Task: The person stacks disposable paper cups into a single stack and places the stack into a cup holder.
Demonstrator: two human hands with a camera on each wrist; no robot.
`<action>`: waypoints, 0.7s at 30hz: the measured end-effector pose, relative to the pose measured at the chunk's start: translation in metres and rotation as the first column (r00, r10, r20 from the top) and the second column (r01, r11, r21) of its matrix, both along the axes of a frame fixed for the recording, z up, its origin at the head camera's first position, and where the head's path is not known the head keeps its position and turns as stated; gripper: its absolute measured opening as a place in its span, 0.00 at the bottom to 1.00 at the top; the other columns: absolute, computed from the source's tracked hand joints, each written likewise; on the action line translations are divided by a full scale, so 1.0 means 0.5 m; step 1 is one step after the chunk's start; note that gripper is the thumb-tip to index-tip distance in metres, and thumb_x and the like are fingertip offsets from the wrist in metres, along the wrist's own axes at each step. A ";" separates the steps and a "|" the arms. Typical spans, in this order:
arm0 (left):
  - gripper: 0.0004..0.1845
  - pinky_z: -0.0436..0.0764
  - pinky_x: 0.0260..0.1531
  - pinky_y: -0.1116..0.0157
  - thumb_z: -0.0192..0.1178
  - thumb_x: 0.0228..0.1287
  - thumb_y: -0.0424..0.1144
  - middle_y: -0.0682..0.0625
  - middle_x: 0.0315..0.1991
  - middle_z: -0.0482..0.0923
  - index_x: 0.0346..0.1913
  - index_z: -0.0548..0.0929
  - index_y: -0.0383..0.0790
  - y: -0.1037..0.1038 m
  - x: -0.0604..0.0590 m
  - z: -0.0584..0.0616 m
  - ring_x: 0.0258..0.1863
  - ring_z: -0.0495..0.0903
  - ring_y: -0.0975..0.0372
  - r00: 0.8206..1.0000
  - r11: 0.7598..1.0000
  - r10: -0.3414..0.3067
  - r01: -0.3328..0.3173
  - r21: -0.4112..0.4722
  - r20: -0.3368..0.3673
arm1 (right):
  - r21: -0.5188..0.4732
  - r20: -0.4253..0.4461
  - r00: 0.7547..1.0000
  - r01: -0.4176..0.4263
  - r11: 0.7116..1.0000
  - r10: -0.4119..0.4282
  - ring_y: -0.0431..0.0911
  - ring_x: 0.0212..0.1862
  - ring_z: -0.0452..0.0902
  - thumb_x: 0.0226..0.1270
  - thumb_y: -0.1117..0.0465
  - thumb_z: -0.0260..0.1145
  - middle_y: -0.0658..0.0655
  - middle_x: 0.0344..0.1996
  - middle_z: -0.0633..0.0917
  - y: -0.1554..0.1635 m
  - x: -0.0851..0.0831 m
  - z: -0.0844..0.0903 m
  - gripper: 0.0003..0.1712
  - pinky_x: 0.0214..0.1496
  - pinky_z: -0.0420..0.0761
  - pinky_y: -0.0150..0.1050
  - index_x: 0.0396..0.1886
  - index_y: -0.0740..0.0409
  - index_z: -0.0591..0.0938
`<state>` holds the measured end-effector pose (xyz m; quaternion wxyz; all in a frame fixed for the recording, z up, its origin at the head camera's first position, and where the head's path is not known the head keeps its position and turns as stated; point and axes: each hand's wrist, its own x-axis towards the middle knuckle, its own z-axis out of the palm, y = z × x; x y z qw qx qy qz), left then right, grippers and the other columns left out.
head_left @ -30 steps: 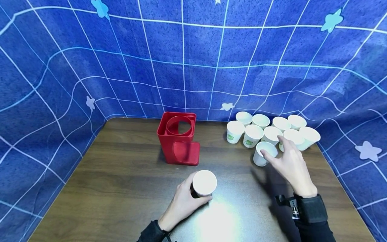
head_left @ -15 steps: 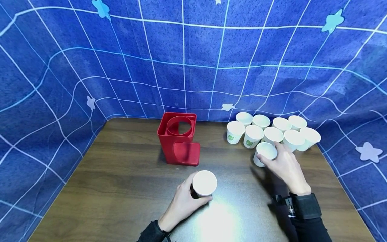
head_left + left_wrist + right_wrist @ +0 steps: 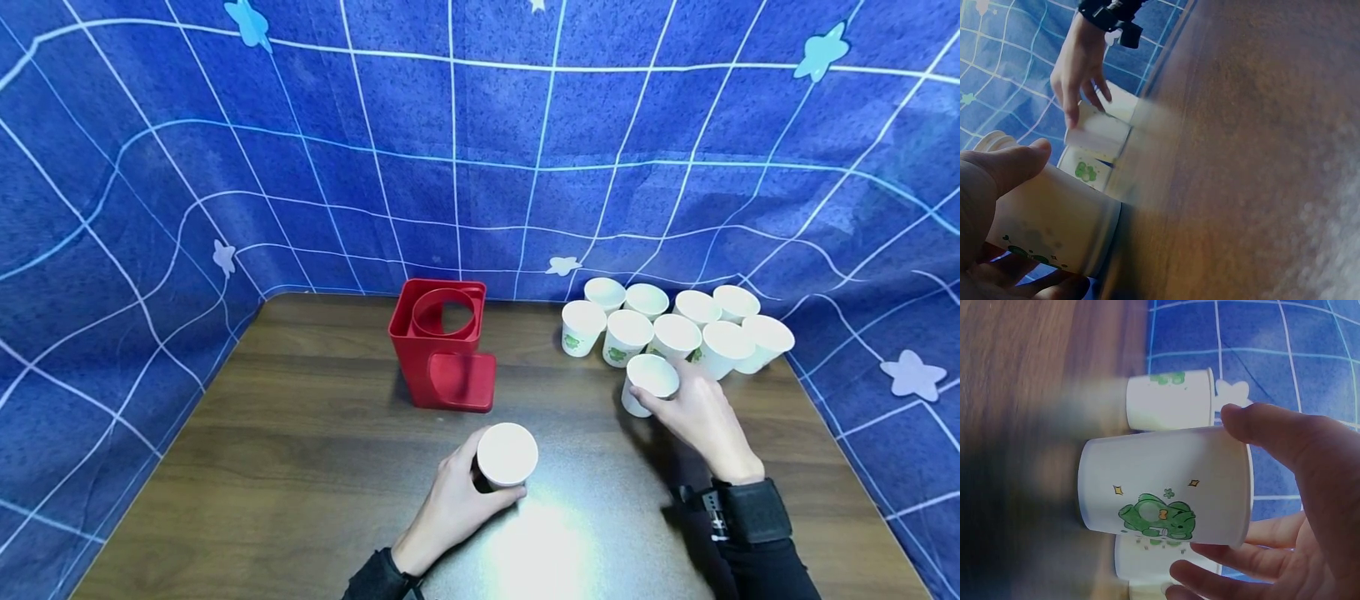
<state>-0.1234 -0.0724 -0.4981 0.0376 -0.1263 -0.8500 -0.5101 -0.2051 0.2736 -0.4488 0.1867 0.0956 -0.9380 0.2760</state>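
Here a white paper cup printed with a green bear (image 3: 647, 383) is pinched by the right hand (image 3: 701, 412), the thumb laid along one side, the fingers at the other! It is held upright, with nine white paper cups (image 3: 627, 333) fanned close behind it, from ten o'clock round to two. Over at eight o'clock, well apart, a second white paper cup (image 3: 507, 454) is gripped upright by the left hand (image 3: 453, 500), thumb and fingers curved round its wall. At eleven o'clock from that one, an open-topped red box with a round inner ring (image 3: 417, 367) is stood on the brown wood-grain worktop (image 3: 300, 467), backed by blue gridded cloth (image 3: 495, 196).
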 end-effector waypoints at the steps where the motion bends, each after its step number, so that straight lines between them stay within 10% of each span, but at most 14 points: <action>1: 0.42 0.82 0.58 0.58 0.84 0.45 0.45 0.57 0.59 0.83 0.66 0.76 0.52 0.000 0.000 0.000 0.58 0.82 0.64 1.000 1.000 0.000 0.000 -0.001 -0.001 | 0.001 -0.011 1.000 -0.008 1.000 0.008 0.60 0.45 0.82 0.60 0.50 0.78 0.67 0.43 0.86 -0.004 -0.001 -0.001 0.31 0.42 0.77 0.56 0.55 0.66 0.82; 6: 0.42 0.82 0.58 0.59 0.84 0.45 0.45 0.56 0.59 0.83 0.66 0.76 0.51 0.000 0.000 0.000 0.58 0.82 0.64 1.000 1.000 -0.005 0.005 0.003 -0.004 | 0.000 -0.007 1.000 -0.029 1.000 0.029 0.55 0.39 0.81 0.58 0.49 0.79 0.62 0.37 0.86 -0.027 0.000 0.004 0.27 0.39 0.76 0.49 0.47 0.64 0.82; 21: 0.42 0.81 0.58 0.57 0.84 0.44 0.45 0.57 0.58 0.84 0.66 0.77 0.51 0.000 -0.001 -0.004 0.58 0.82 0.64 1.000 1.000 0.003 -0.004 -0.015 -0.021 | -0.011 0.025 0.995 -0.098 0.995 0.098 0.53 0.50 0.81 0.63 0.42 0.75 0.63 0.54 0.84 -0.093 0.048 0.079 0.40 0.50 0.79 0.54 0.65 0.63 0.77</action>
